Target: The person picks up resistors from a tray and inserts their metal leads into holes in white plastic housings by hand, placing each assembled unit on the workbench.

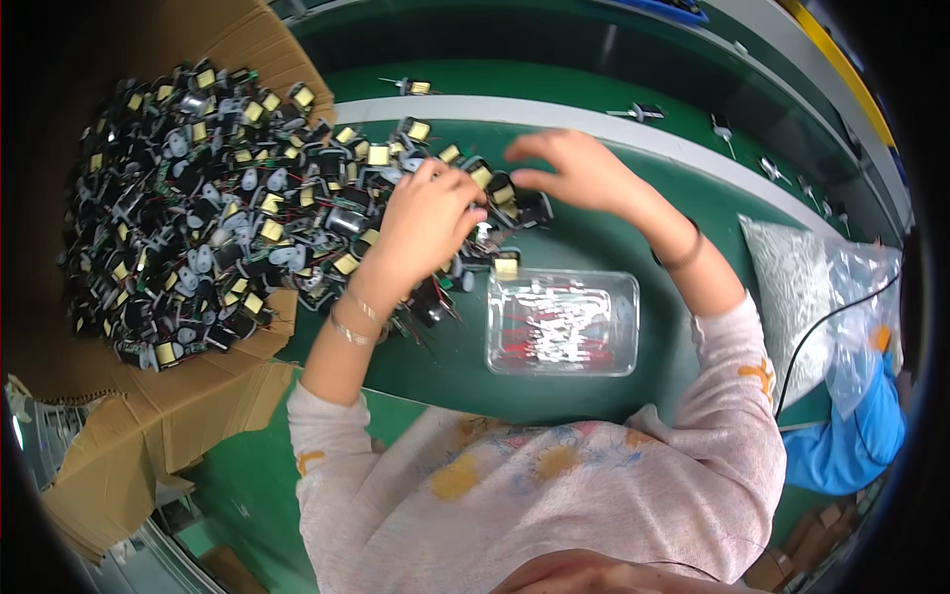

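Observation:
A large heap of small black electronic assemblies [270, 230], with yellow blocks, grey plastic pieces and thin red wires, spills out of a cardboard box onto the green table. My left hand [427, 216] is over the right end of the heap, its fingers bent down among the parts. Whatever those fingers grip is hidden beneath them. Just right of the heap's edge, my right hand [579, 170] is held with thumb and fingers apart, pointing left, and nothing shows in it. Nearer to me stands a clear plastic tray [633, 327] holding many thin red and white pieces.
The cardboard box [297, 45] takes up the left side, its torn flap hanging near me. Beyond a pale rail [515, 111], several assemblies lie on a green strip. A clear bag of white pieces [792, 297] and something blue [846, 431] are at the right, with a black cable.

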`<state>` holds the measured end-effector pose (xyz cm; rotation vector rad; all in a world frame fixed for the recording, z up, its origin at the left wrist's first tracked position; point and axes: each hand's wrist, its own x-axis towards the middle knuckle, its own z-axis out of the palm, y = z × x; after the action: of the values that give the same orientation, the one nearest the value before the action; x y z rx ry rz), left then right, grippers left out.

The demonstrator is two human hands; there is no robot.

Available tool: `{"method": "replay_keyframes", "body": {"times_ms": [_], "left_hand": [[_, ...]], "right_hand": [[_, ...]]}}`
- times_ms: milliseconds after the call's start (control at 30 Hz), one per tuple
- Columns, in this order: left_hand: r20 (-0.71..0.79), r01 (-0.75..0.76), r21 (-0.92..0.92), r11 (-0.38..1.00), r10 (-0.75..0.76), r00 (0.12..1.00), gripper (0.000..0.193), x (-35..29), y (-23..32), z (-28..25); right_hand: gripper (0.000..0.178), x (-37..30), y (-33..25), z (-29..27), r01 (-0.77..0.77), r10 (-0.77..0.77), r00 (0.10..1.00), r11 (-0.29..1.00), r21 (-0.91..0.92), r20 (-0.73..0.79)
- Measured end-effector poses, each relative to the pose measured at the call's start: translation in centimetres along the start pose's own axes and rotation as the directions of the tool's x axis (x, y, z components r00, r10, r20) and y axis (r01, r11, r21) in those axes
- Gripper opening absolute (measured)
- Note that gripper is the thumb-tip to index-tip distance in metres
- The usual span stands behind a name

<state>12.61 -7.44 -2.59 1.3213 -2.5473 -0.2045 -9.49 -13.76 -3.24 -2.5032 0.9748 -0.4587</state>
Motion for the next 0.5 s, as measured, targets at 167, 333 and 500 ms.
{"method": "replay_keyframes", "body": {"times_ms": [167,333,500], "left_hand": [[0.233,0.149,0.164,0.975,-0.185,0.955,0.08,5.1,-4.5,1.8],[0.308,0.521,0.15,0.84,-0.54,0.783,0.094,6.3,-11.4,2.8],[0.43,0.474,-0.088,0.876,-0.396,0.812,0.084,8.8,-10.4,4.3]], "right_hand": [[0.033,-12.2,-4.5,1.2,-0.121,0.126,0.991,0.988,-0.094,0.049],[0.03,-16.4,-4.1,3.0,-0.208,0.213,0.977,0.967,0.149,-0.016],[0.024,-19.1,-4.0,1.4,-0.279,0.271,0.96,0.945,0.172,0.068]]}}
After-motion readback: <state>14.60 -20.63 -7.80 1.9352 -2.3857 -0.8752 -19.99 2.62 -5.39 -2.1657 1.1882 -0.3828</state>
